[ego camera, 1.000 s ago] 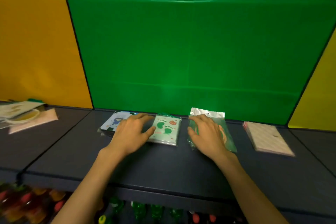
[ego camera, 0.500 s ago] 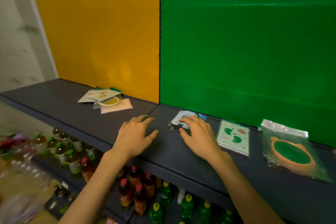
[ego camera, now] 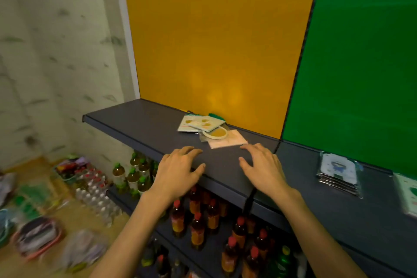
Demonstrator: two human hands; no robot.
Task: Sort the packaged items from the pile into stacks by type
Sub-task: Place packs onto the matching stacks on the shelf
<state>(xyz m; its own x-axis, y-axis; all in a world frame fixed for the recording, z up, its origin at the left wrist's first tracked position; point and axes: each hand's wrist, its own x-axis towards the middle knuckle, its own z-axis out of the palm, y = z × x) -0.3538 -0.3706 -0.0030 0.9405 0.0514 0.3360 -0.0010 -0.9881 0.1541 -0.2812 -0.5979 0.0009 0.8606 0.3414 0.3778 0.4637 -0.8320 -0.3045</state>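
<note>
1. Since half a second ago the view has swung left: the left hand (ego camera: pixel 178 171) and right hand (ego camera: pixel 264 169) now hover over the bare front of the dark shelf (ego camera: pixel 140 119), fingers spread and released, grasping nothing.
2. The right hand has left the blue-print stack (ego camera: pixel 338 171), which now lies well to the right of its fingers.
3. The mixed pile (ego camera: pixel 209 130) lies just beyond the fingertips, against the yellow panel (ego camera: pixel 214 40).
4. A green-print packet (ego camera: pixel 408 194) is cut off by the right edge; the floor clutter is blurred.
5. The packets are flat, glossy plastic sleeves; one holds a round cream ring.
</note>
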